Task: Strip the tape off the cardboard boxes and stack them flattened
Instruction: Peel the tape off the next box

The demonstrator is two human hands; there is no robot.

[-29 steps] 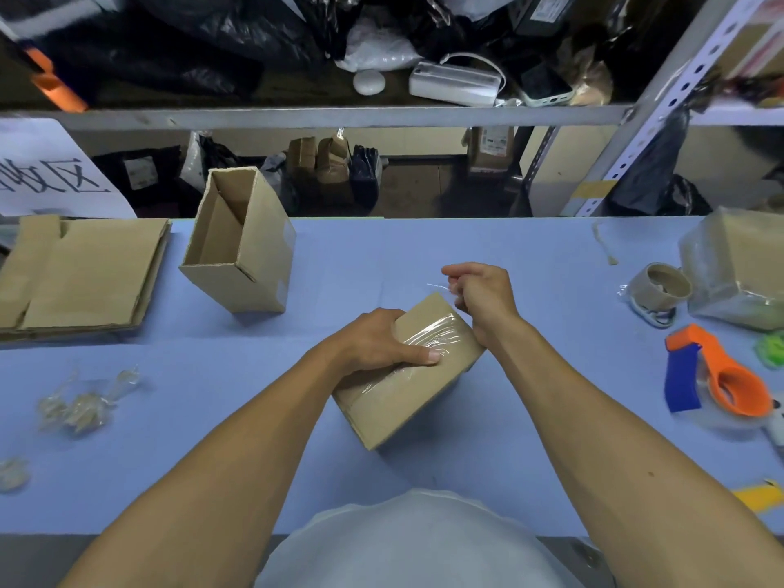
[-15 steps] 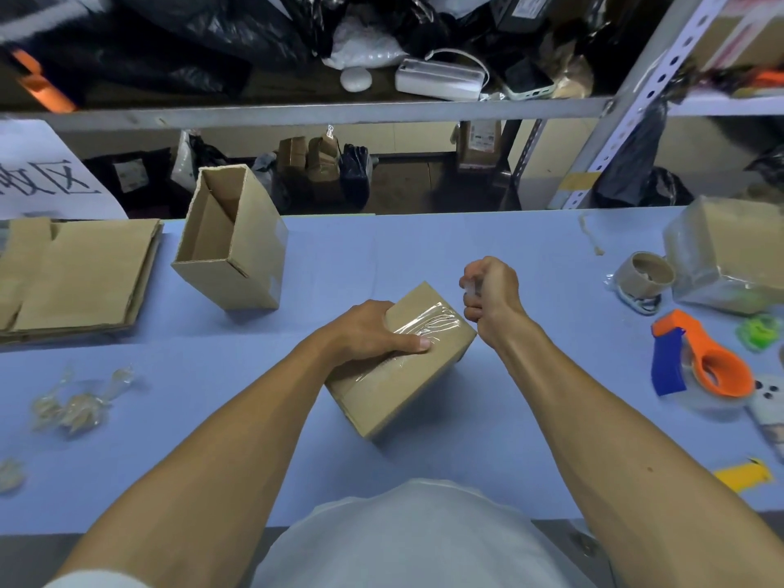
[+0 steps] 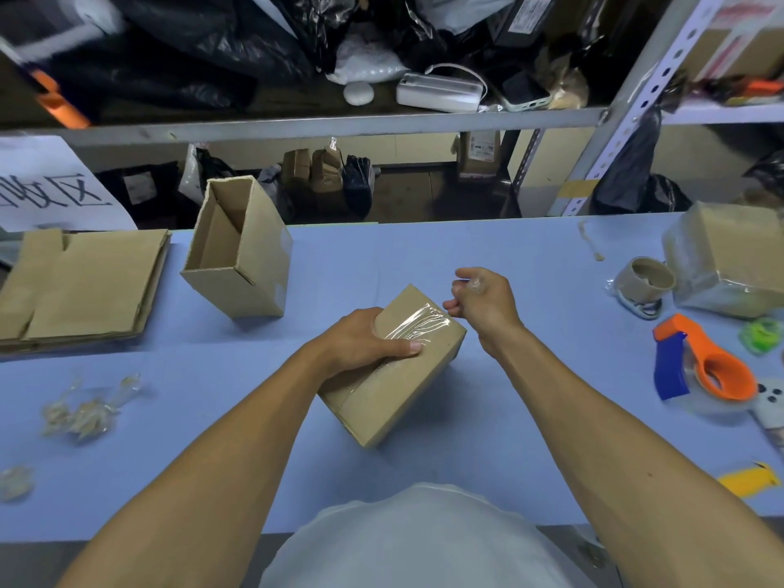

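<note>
The right hand [image 3: 483, 301] has drawn back off the box [image 3: 394, 367] (tape scrap [image 3: 475, 285] pinched).

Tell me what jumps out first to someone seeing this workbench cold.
Centre stage, the left hand grips a sealed cardboard box with shiny tape across its top, while the right hand just beyond it pinches a crumpled scrap of clear tape. To the far left lies a stack of flattened boxes, with an open upright box beside it; an orange-and-blue tape dispenser sits at the right.
</note>
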